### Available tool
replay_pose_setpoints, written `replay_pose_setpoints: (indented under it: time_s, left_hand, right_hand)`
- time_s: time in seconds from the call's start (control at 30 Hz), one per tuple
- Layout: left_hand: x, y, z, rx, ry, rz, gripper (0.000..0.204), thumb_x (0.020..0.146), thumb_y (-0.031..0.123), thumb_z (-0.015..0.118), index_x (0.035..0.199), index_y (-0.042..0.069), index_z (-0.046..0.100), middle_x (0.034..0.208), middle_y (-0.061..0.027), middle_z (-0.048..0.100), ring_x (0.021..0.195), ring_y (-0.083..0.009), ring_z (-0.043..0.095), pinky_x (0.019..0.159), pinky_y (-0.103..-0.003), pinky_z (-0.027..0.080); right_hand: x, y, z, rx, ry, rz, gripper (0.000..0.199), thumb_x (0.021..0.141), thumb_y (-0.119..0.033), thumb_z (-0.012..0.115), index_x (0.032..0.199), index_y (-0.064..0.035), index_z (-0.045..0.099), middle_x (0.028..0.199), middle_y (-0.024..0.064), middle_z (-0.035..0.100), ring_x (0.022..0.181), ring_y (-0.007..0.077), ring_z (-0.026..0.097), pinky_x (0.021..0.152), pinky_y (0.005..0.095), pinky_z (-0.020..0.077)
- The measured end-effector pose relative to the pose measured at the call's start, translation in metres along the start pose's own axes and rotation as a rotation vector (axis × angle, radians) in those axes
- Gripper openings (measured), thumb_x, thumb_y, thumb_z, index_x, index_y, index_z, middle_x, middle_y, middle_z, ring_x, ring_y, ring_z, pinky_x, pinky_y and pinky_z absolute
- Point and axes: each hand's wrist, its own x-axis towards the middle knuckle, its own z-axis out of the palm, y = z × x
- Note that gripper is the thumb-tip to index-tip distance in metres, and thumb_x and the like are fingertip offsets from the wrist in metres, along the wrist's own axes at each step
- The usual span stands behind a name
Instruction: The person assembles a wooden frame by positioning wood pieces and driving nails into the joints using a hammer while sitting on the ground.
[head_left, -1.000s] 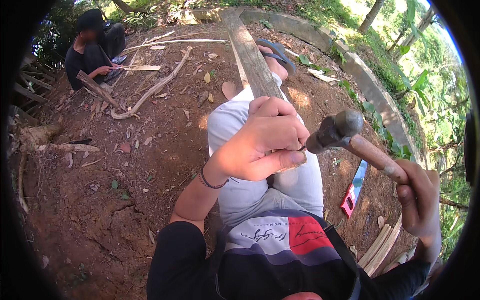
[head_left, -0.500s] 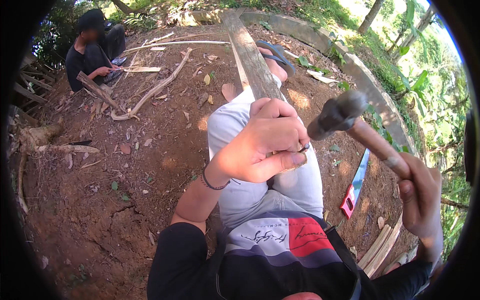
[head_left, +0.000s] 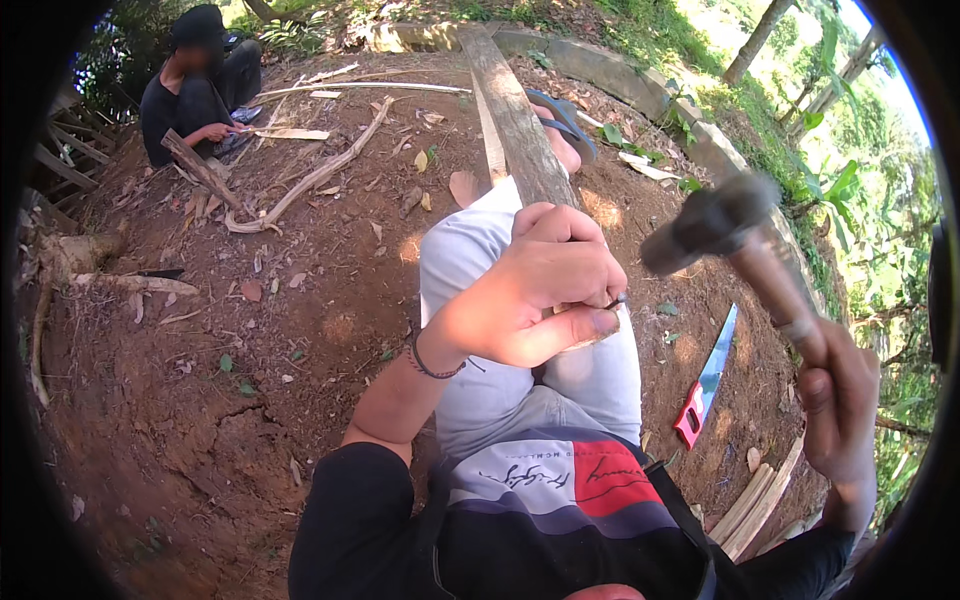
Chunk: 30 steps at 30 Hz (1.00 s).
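My left hand is closed above my thighs, its thumb and fingers around a small piece of wood that they mostly hide. A dark nail pokes out to the right between thumb and fingertips. My right hand grips a hammer by its wooden handle. The hammer head, blurred by motion, is up and to the right of the nail, apart from it. Beyond my left hand, a long weathered board runs away between my legs; its near end is hidden behind the hand.
A red-handled handsaw lies on the soil to my right, with several wood strips nearer me. A bent branch lies ahead left. Farther left another person sits holding a thin strip. A low concrete border curves behind.
The hammer has drawn back from the nail, up and to the right. My left hand keeps its hold on the wood and nail. The whole view has shifted slightly.
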Motion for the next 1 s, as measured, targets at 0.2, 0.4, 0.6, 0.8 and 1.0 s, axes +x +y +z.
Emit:
replay_pose_setpoints:
  time_s: [0.2,0.4,0.6,0.8,1.0]
  left_hand:
    - [0.003,0.004,-0.011,-0.031,-0.066,-0.025,0.004,0.076,0.012,0.063,0.077,0.01,0.061,0.091,0.0032,0.065,0.099,-0.0221,0.052,0.092,-0.037,0.031]
    - [0.03,-0.008,-0.027,0.006,-0.171,-0.109,0.012,0.079,0.011,0.058,0.089,0.006,0.058,0.078,-0.0094,0.063,0.074,-0.0309,0.063,0.067,-0.041,0.045]
    - [0.043,-0.013,-0.023,0.238,-0.108,-0.048,0.023,0.075,0.016,0.067,0.096,0.007,0.059,0.091,-0.0118,0.063,0.084,-0.0329,0.063,0.069,-0.04,0.049]
    - [0.034,-0.025,-0.015,0.694,0.079,0.13,0.016,0.072,0.018,0.062,0.086,0.011,0.066,0.113,-0.007,0.057,0.105,-0.0241,0.057,0.095,-0.04,0.038]
    - [0.031,-0.038,-0.01,0.581,0.007,0.071,0.024,0.07,0.026,0.056,0.055,0.01,0.066,0.063,-0.0057,0.059,0.077,-0.0272,0.056,0.091,-0.043,0.038]
  right_hand:
    - [-0.009,0.01,0.011,0.066,0.055,0.018,0.044,0.099,-0.039,0.046,0.113,0.0013,0.058,0.06,-0.0023,0.039,0.05,0.0076,0.037,0.048,0.027,0.0276]
    - [-0.007,0.004,0.014,0.118,0.071,0.031,0.047,0.098,-0.04,0.048,0.112,0.0036,0.058,0.06,0.0005,0.044,0.049,0.0097,0.041,0.048,0.0281,0.0301]
    - [-0.004,0.002,0.012,0.19,0.148,0.054,0.045,0.098,-0.037,0.049,0.112,0.0044,0.058,0.058,0.0014,0.043,0.048,0.0102,0.04,0.048,0.0277,0.029]
    - [-0.003,-0.002,0.019,0.102,0.047,0.025,0.046,0.098,-0.038,0.047,0.113,0.0036,0.059,0.057,-0.0014,0.041,0.048,0.0088,0.039,0.048,0.0276,0.0318]
    - [0.0,-0.002,0.009,0.055,0.03,0.014,0.041,0.097,-0.032,0.047,0.111,0.0047,0.059,0.064,0.0107,0.053,0.051,0.0192,0.052,0.051,0.0327,0.0374]
